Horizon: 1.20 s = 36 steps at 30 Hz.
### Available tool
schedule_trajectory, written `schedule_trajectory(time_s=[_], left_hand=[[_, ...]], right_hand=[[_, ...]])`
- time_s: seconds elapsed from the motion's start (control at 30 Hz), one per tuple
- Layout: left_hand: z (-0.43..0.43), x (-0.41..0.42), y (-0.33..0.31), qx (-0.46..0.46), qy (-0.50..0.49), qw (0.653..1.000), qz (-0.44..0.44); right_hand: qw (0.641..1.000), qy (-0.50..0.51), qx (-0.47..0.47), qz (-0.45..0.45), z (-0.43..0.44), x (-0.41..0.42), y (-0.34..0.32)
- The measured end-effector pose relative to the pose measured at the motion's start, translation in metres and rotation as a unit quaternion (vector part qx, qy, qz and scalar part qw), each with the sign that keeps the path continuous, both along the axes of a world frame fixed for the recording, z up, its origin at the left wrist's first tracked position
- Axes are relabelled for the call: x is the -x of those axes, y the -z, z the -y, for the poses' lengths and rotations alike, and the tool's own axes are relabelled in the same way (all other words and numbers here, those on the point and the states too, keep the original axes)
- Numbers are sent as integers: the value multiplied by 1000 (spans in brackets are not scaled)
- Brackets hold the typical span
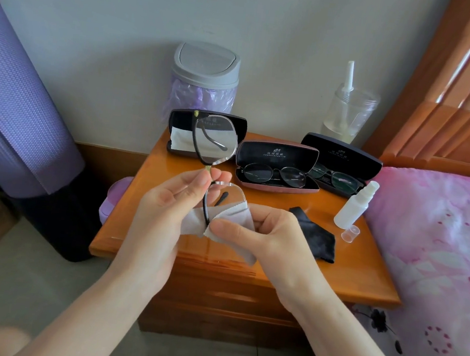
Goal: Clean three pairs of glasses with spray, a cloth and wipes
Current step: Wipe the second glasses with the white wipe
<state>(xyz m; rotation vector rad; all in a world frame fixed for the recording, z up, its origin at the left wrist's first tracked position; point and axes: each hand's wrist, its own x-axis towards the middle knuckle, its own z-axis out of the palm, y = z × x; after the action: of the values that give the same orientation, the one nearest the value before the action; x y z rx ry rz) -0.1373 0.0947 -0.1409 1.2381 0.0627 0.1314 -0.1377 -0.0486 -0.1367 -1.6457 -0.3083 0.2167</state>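
Left grip (166, 208) pinches the glasses (214, 143) mid-frame; right grip (265, 239) pinches grey cloth (235, 215) around the half-hidden lower lens.

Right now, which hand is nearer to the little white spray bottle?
Right. The right hand, pinching the grey cloth, is just across the black cloth from the spray bottle; the left hand, holding the glasses, is farther over, beyond it.

Wooden nightstand (356, 280), bed (440, 228), grey wall (273, 22)
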Motion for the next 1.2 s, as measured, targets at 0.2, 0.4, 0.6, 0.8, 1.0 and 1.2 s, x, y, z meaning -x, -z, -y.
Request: schedule_trajectory(time_s=[0.2, 0.4, 0.6, 0.8, 1.0, 1.2], left_hand=[[3, 6, 0, -48, 72, 996, 12], [6, 7, 1, -44, 64, 997, 11], [4, 6, 2, -17, 28, 999, 3], [4, 5, -1, 10, 12, 1000, 12], [-1, 2, 0, 18, -10, 1000, 11], [-3, 2, 0, 41, -11, 999, 9]], right_hand=[[995, 54, -72, -38, -2, 1, 5], [992, 76, -91, -44, -3, 1, 7], [995, 82, -52, -23, -5, 1, 4], [995, 95, -34, -6, -6, -1, 3], [995, 90, -17, 26, -4, 0, 3], [999, 27, -24, -9, -2, -1, 1]])
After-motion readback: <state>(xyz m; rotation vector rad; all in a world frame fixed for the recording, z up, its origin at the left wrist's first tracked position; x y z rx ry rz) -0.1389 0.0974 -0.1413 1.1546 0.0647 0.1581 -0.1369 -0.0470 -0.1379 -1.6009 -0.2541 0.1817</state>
